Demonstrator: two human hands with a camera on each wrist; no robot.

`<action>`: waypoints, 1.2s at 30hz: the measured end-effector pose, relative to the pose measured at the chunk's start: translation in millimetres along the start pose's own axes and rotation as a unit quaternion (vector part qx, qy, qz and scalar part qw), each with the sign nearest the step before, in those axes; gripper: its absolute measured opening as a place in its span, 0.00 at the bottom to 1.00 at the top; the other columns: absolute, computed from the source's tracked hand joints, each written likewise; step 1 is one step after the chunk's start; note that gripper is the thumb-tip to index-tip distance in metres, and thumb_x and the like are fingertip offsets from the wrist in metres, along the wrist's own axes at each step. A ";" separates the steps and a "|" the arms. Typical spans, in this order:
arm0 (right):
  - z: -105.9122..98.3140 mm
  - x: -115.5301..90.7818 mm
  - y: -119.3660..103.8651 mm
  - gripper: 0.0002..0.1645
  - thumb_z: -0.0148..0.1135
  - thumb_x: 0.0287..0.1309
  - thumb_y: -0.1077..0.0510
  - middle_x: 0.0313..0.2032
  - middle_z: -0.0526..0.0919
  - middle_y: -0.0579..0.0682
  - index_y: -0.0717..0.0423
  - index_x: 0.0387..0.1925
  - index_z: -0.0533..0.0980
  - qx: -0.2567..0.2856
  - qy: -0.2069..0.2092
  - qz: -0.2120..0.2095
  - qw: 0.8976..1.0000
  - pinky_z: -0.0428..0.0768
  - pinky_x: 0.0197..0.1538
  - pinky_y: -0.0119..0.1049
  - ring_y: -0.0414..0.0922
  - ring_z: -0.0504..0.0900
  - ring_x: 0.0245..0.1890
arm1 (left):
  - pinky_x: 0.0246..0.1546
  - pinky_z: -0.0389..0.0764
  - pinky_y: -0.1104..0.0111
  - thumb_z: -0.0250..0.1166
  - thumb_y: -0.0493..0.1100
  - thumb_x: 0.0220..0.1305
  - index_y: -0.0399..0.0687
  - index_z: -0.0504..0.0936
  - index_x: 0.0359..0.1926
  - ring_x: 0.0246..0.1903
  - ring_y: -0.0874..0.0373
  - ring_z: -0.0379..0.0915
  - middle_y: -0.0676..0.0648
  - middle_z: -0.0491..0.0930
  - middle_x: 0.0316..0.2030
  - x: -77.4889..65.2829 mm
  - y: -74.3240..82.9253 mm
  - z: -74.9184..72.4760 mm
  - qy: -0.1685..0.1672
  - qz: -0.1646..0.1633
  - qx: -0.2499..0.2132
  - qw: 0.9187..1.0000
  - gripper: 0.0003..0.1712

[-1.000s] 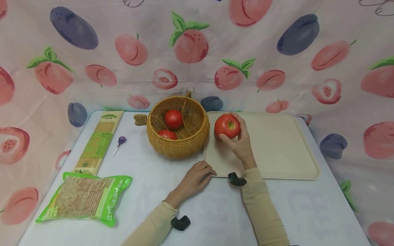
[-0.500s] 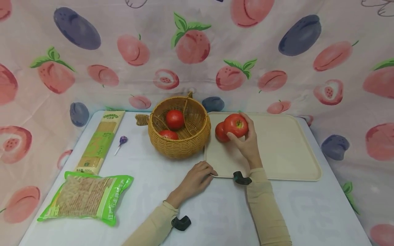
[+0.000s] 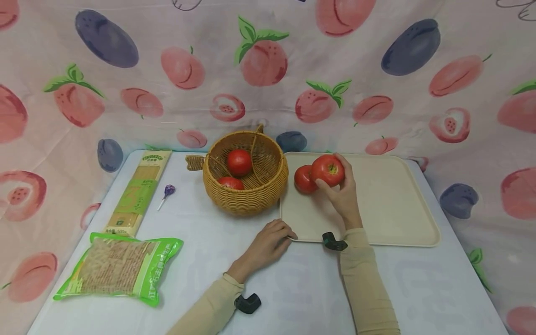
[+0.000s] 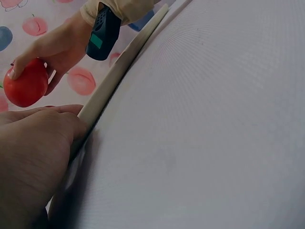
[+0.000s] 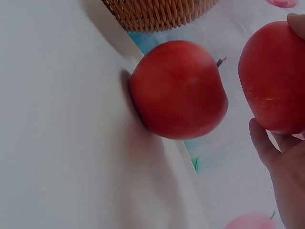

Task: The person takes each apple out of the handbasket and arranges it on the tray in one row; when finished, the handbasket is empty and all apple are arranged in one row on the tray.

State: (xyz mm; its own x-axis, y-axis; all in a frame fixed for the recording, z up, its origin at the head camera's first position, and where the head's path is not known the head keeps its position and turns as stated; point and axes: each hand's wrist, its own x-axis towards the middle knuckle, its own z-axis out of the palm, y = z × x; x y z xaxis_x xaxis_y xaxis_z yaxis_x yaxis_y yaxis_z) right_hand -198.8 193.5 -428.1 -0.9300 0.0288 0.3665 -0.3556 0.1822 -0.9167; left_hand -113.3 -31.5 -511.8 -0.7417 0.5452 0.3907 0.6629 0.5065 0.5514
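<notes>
My right hand holds a red apple above the left part of a cream tray, thumb on one side and fingers on the other. Just left of it, a second red apple sits on the tray. The right wrist view shows a gap between the held apple and the apple on the tray. My left hand grips the tray's near left corner; in the left wrist view its fingers lie over the tray rim, partly hidden by the hand itself.
A wicker basket with two red apples inside stands against the tray's left side. Farther left lie a lollipop, a noodle packet and a green-edged bag. A fruit-print cloth hangs behind the table.
My right hand has moved right with its apple, away from the basket, bringing the second apple on the tray into view. The left hand has stayed at the tray corner.
</notes>
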 end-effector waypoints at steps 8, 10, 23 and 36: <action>-6.0 -0.7 3.5 0.46 0.69 0.49 0.64 0.65 0.65 0.47 0.52 0.68 0.59 0.001 0.009 0.014 1.000 0.68 0.66 0.36 0.42 0.64 0.65 | 0.55 0.71 0.70 0.62 0.39 0.62 0.57 0.82 0.41 0.48 0.65 0.70 0.58 0.76 0.39 0.9 1.6 -1.3 -0.009 -0.009 0.001 1.000 0.08; -7.6 -0.4 4.8 0.46 0.69 0.49 0.64 0.65 0.64 0.47 0.54 0.68 0.58 0.003 0.011 0.015 1.000 0.68 0.66 0.36 0.43 0.63 0.65 | 0.55 0.71 0.70 0.62 0.40 0.62 0.57 0.82 0.41 0.48 0.66 0.69 0.59 0.76 0.39 1.2 1.3 -1.5 -0.013 -0.012 0.001 1.000 0.08; -18.6 -2.5 16.8 0.46 0.69 0.49 0.63 0.66 0.64 0.47 0.42 0.67 0.60 0.010 0.037 0.046 0.998 0.67 0.67 0.40 0.41 0.64 0.64 | 0.54 0.71 0.71 0.61 0.39 0.62 0.57 0.82 0.41 0.47 0.66 0.70 0.59 0.77 0.39 0.7 0.7 0.1 -0.010 -0.009 -0.005 1.000 0.08; -23.3 -4.0 22.5 0.45 0.69 0.50 0.60 0.66 0.63 0.47 0.40 0.68 0.58 -0.008 0.042 0.090 0.995 0.62 0.69 0.47 0.43 0.62 0.66 | 0.54 0.71 0.71 0.61 0.39 0.63 0.57 0.82 0.41 0.48 0.66 0.69 0.59 0.76 0.39 -0.1 0.2 -0.4 -0.010 -0.008 -0.004 1.000 0.08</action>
State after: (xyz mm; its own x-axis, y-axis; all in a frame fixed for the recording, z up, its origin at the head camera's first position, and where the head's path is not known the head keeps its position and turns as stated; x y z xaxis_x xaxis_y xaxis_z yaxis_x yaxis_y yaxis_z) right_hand -200.9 220.3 -446.4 -0.9671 0.1450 0.2090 -0.1815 0.1825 -0.9663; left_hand -113.2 -31.7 -511.4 -0.7493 0.5509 0.3675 0.6507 0.5090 0.5635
